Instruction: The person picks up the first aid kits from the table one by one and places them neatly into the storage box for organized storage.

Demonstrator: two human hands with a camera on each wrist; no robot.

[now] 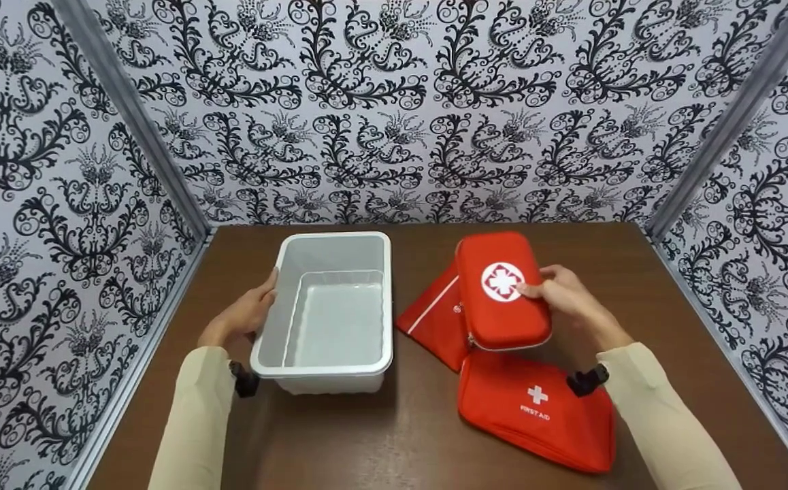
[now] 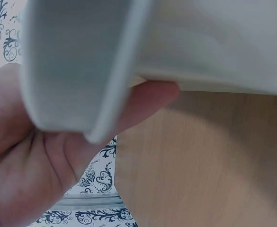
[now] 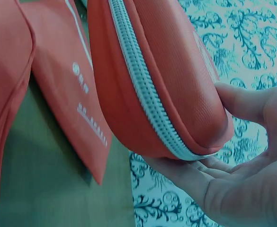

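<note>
My left hand (image 1: 244,314) grips the left rim of a light grey plastic bin (image 1: 388,306). In the left wrist view the thumb and fingers lie on either side of the bin's lip (image 2: 76,94). With my right hand (image 1: 567,296) I hold a red hard-shell first aid case (image 1: 496,252) by its right side, thumb on the top face with the white cross. Its white zipper (image 3: 143,85) shows in the right wrist view, where the fingers support the case from below. The case is raised over a flat red pouch (image 1: 428,313) and a soft red first aid bag (image 1: 523,422).
Both the pouch and the soft bag lie on the brown wooden table (image 1: 339,442), right of the bin. Patterned walls (image 1: 394,136) close off the back and both sides, with grey metal strips (image 1: 135,122) at the corners.
</note>
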